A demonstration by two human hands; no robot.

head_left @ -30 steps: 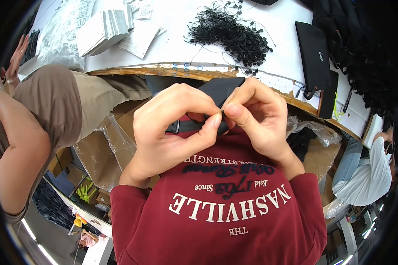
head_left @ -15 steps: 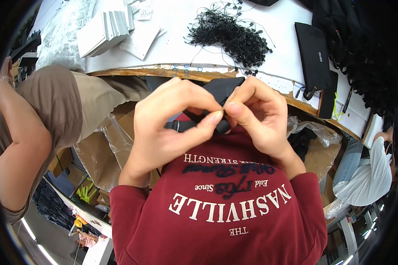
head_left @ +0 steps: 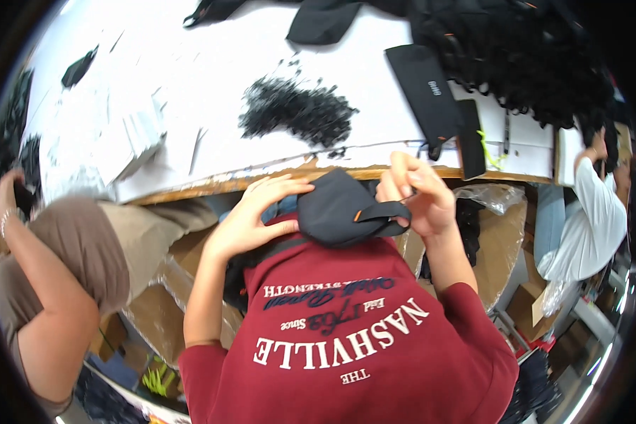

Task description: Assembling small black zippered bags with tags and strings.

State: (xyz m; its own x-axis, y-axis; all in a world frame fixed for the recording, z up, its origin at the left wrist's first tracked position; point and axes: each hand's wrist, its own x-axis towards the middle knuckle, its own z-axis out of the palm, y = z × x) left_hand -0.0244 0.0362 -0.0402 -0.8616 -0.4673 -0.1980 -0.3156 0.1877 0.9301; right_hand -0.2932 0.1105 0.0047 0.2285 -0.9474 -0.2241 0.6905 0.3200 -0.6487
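Both hands hold a small black cloth pouch in the middle of the frame.
The left hand (head_left: 251,219) presses the black cloth pouch (head_left: 339,208), the right hand (head_left: 417,194) fingers pinch its strap; more black pieces (head_left: 297,109) wait on the worktop (head_left: 212,78) above.

Fabric piece (head_left: 339,208): black, plain, with one small orange mark near its edge. Wearer's sweatshirt (head_left: 353,353): dark red, with white block lettering and dark navy script. Table (head_left: 212,85): white top, tan wooden edge. Loose pile of cords (head_left: 297,109): black. Flat sleeve (head_left: 424,92): black with small white print, a yellow-green tag beside it. Paper stacks (head_left: 138,138): white. Cardboard boxes (head_left: 502,240): brown. Neighbouring person at the left: taupe top (head_left: 78,244). Person at the right: white shirt (head_left: 593,219).
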